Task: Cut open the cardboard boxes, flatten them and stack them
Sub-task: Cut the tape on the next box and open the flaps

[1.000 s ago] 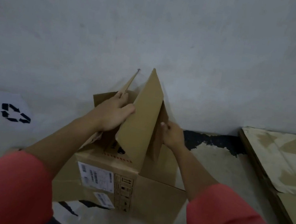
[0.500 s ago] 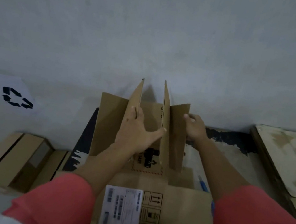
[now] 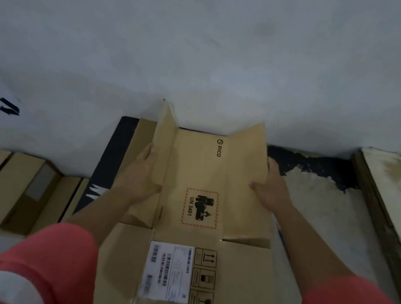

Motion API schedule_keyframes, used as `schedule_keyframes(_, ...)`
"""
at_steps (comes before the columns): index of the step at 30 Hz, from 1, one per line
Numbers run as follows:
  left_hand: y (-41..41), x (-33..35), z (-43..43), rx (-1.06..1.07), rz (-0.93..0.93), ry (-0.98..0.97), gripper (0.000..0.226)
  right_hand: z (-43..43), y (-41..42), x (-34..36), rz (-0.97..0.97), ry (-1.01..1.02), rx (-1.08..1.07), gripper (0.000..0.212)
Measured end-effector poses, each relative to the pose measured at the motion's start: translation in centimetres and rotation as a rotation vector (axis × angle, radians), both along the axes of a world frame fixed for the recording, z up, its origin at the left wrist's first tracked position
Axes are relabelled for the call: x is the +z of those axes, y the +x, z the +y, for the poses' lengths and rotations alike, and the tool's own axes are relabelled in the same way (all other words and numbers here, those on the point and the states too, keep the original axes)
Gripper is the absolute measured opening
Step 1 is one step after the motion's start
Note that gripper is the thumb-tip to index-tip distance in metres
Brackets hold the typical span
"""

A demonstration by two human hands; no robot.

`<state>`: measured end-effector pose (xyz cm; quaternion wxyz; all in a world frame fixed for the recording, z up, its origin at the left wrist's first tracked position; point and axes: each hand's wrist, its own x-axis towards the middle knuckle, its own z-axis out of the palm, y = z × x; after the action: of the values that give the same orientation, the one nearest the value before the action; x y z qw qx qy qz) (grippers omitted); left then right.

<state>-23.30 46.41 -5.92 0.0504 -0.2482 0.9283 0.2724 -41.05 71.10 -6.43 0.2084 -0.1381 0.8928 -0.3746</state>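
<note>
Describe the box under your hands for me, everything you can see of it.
Brown cardboard box, opened out, lying nearly flat on the floor, pointing toward the wall. Far panel: PICO logo, red-hatched UN 3481 mark. Near panel: white shipping label, handling symbols. Both far side flaps tilt up. The left hand lies against the outside of the left flap; the right hand pinches the right flap.

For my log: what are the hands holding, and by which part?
The cardboard box, by two flaps: right hand pinches the right flap at its edge, left hand presses flat against the left flap outside.
</note>
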Motion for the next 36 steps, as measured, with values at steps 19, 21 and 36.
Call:
schedule_keyframes(19,5.3,-5.6,-0.3,0.843,-0.229,0.15,0.105,0.8,8.8,-6.0,0.168,0.687,-0.398,0.1)
schedule_keyframes(21,5.4,-5.8,-1.0,0.873,-0.209,0.21,0.111,1.5,9.5,-6.0,0.097,0.652,-0.473,0.111)
schedule_keyframes(36,6.0,-5.8,-1.6,0.734,0.058,0.458,0.083,2.5,9.3,-4.4,-0.05,0.342,-0.501,0.087)
